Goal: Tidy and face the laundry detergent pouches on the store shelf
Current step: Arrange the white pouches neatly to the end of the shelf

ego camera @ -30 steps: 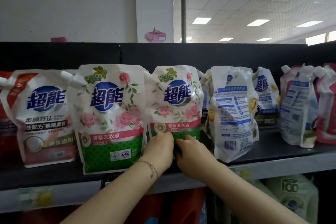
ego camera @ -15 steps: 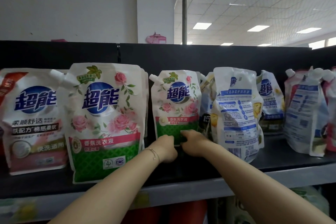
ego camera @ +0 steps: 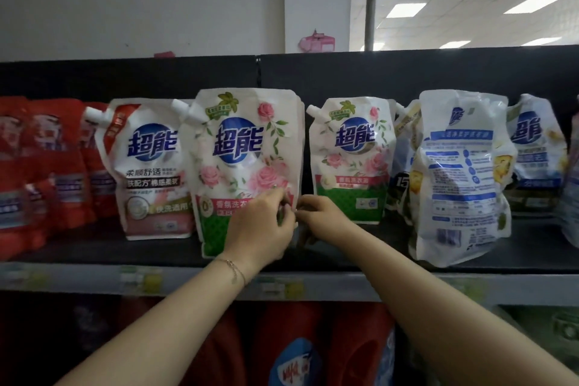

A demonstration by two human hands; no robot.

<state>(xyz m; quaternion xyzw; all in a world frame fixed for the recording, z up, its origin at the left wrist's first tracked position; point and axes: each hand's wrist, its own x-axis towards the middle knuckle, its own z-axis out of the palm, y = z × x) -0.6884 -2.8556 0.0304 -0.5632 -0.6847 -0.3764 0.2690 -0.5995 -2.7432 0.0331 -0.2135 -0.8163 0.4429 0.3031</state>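
So we are only part way through this job. On the shelf (ego camera: 344, 255), the big rose pouch (ego camera: 247, 166) stands up straight with its front to us. The small rose pouch (ego camera: 351, 160) sits further back, and it faces us too. The pink pouch (ego camera: 150, 166) on the left also shows its front. That much looks done.

But the blue and white pouch (ego camera: 460, 178) on the right shows us its back, with all the small print. We think it needs a turn. The pouches behind it lean and crowd each other. The red pouches (ego camera: 40, 172) far left are too blurry for us to judge.

Both our arms reach up and forward. Our left hand (ego camera: 261, 222) is on the lower right corner of the big rose pouch, with its fingers curled at the edge. Our right hand (ego camera: 319, 216) is just beside it, at the same edge. The two hands nearly touch. We cannot tell if the right hand really holds the pouch or only rests by it.
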